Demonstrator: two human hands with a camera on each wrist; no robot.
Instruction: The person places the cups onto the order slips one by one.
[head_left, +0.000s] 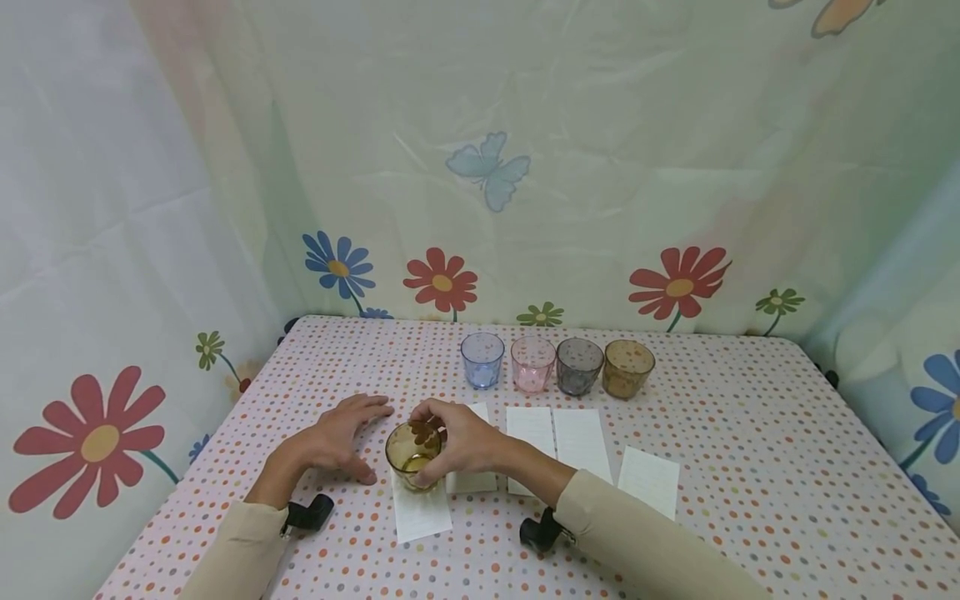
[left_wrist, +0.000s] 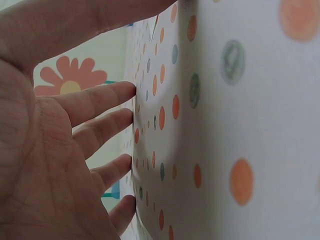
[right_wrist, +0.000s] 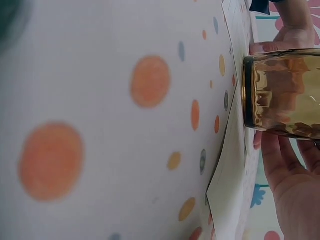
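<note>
Yellow-amber glass (head_left: pixel 406 450) upright over the leftmost paper slip (head_left: pixel 423 518); cannot tell whether its base meets the paper. Pale floral backdrop (head_left: pixel 600 100) rises beyond the glass and to both sides. Dotted tablecloth (head_left: pixel 750 450) spreads beneath and all around it. Beige sleeves (head_left: pixel 240 546) come in from near left and near right of it. Right hand (head_left: pixel 465 442) just right of the glass, pinching its side, thumb on the near part, fingers on the far. Left hand (head_left: pixel 333 442) just left of it, apart, fingers spread, palm turned its way. Four more paper slips (head_left: pixel 581 442) lie to its right, the nearest partly hidden by the right hand. Row well beyond and right of it: brown glass (head_left: pixel 628 368), grey glass (head_left: pixel 579 368), pink glass (head_left: pixel 533 367), blue glass (head_left: pixel 482 362). Black wrist devices (head_left: pixel 311 512) sit nearer the person than it, one either side
</note>
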